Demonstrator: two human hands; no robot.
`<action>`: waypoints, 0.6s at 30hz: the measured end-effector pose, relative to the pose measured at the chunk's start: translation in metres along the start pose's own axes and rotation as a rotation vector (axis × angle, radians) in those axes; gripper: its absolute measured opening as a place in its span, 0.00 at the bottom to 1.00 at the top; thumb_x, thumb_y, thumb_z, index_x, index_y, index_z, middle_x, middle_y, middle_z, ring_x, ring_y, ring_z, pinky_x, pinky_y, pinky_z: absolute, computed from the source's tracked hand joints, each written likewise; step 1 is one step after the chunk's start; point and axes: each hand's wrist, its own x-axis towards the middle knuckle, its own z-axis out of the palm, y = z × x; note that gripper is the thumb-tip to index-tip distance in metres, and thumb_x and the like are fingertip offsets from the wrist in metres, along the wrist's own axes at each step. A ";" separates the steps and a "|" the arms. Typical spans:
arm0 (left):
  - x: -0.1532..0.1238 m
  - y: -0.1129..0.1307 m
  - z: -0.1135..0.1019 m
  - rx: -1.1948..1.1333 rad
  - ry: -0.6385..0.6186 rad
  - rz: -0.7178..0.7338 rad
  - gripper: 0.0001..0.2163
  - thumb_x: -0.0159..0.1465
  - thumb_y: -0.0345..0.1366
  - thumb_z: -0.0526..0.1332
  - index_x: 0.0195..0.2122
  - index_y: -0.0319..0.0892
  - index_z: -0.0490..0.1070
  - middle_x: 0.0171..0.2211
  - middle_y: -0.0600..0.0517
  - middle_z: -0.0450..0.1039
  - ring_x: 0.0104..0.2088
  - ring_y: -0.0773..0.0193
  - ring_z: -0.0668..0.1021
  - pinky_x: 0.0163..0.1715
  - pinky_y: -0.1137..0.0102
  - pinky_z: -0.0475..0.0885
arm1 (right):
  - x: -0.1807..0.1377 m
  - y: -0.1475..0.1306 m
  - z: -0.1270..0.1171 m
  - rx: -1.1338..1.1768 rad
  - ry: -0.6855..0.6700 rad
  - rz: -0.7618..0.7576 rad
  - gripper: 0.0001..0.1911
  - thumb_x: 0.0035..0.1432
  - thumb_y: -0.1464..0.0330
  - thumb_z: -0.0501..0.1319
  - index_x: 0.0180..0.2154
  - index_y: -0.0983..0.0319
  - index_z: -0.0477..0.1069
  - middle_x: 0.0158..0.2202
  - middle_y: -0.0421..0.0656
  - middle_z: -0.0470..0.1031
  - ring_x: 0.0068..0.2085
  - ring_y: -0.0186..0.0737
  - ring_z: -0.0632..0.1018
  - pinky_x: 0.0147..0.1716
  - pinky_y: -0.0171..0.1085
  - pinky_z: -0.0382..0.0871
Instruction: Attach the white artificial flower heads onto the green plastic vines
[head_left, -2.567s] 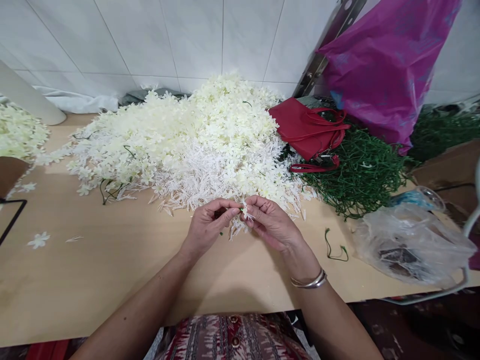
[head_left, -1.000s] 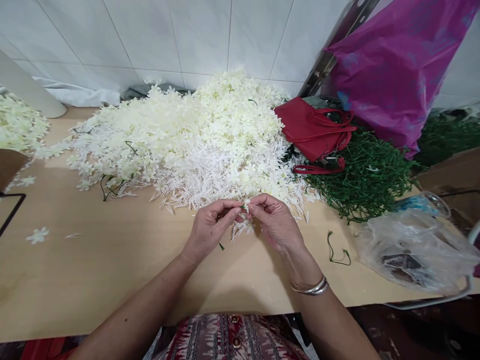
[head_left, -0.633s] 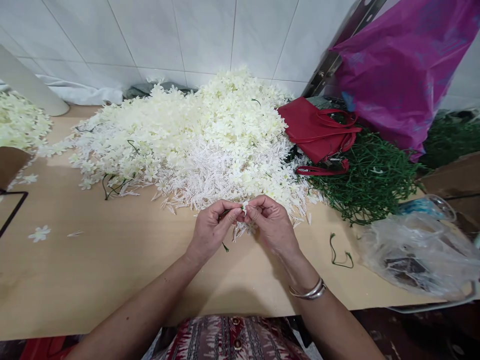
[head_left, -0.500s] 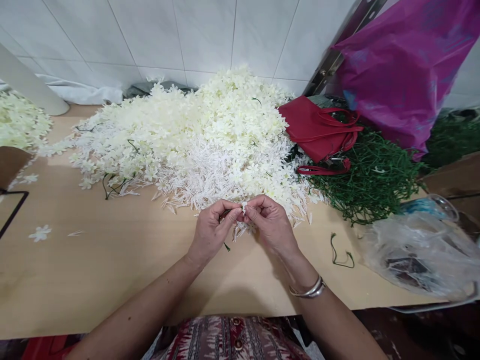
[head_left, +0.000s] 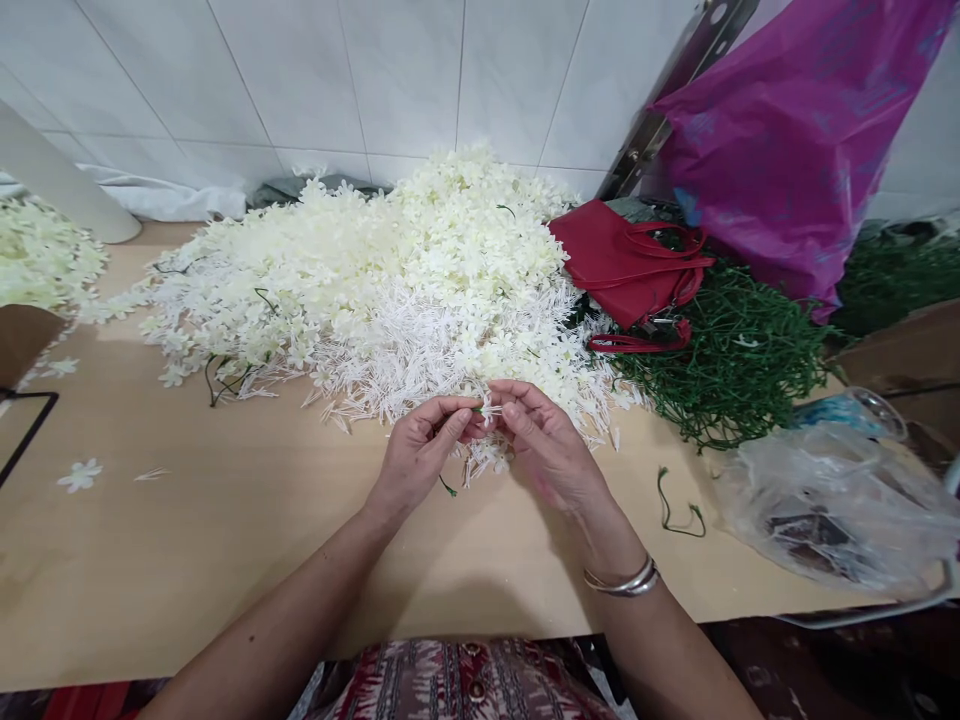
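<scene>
My left hand pinches a thin green plastic stem, whose lower end hangs out below the fingers. At its tip, between the two hands, sits a small white artificial flower. My right hand is closed at the flower's right side, thumb and index finger on the thin white stamen that sticks out of it. Just beyond the fingers spreads a heap of cream artificial petals, with a pile of loose white stamens along its near side.
Right of the heap lie a red bag and a tangle of green stems. A clear plastic bag and a loose green stem are on the right. One flower lies at left. A purple bag hangs at the back.
The right fingers have opened slightly and shifted right along the flower. The white flower and its stamen now show more plainly between the hands. The view has tilted a little.
</scene>
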 end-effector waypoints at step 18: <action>-0.002 -0.003 0.009 0.032 0.066 -0.001 0.16 0.63 0.49 0.71 0.40 0.40 0.80 0.31 0.50 0.84 0.33 0.60 0.85 0.41 0.64 0.83 | 0.001 0.017 0.006 -0.140 0.089 -0.144 0.11 0.53 0.60 0.76 0.32 0.58 0.78 0.28 0.39 0.80 0.30 0.36 0.78 0.35 0.38 0.76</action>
